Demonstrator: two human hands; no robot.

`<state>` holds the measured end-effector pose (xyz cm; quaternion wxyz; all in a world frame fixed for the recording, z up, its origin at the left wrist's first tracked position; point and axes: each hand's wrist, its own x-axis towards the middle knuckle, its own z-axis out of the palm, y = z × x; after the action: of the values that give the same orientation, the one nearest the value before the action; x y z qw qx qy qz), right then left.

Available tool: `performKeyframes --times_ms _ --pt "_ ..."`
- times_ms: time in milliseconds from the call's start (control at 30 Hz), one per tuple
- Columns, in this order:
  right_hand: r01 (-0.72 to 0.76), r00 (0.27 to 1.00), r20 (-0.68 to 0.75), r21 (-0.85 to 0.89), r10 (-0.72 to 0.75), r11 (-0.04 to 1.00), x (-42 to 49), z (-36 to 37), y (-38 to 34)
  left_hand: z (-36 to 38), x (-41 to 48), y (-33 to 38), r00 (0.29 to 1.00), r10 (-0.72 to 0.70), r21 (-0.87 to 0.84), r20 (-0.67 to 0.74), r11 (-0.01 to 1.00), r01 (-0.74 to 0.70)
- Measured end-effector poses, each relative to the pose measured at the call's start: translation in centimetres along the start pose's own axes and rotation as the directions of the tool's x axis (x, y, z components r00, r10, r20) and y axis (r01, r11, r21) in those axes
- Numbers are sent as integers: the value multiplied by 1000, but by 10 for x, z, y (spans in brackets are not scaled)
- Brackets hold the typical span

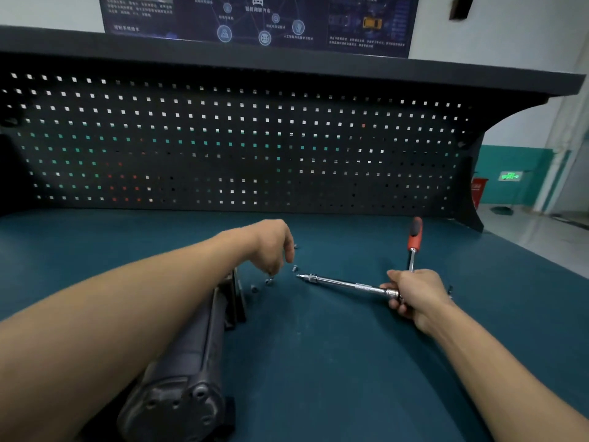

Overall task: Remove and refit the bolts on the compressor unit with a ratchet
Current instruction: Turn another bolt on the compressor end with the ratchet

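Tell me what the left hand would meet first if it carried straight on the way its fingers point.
Probably the loose bolt on the bench top, right below the fingertips of the left hand. They look almost on it, though depth is unclear.

A dark pegboard (223, 148) is standing behind the blue-green table (350, 378). A dark poster (255, 20) is hanging on the pale wall (510, 27) above, and a green sign (510, 176) is glowing far right.

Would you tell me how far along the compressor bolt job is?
Removal looks largely done: several bolts lie loose on the mat. In hand: the right hand holds the ratchet, and the left hand hovers over them. Refitting into the compressor unit remains.
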<state>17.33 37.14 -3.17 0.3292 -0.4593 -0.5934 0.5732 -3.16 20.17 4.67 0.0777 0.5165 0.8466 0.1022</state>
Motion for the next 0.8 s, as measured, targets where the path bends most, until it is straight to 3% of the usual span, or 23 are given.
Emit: performKeyframes --times_ms 133,400,600,800 --pt "-31 999 13 -11 31 999 2 -1 1 14 11 2 999 -25 105 40 994 21" --pt "-47 999 15 -30 48 998 5 -2 2 16 27 -9 998 -34 -2 -52 999 34" --pt "-53 999 9 -30 53 998 9 -3 3 20 30 -16 1000 11 40 22 999 -12" --pt "-50 999 13 -28 50 998 9 -3 3 24 24 -13 977 17 59 214 998 -30"
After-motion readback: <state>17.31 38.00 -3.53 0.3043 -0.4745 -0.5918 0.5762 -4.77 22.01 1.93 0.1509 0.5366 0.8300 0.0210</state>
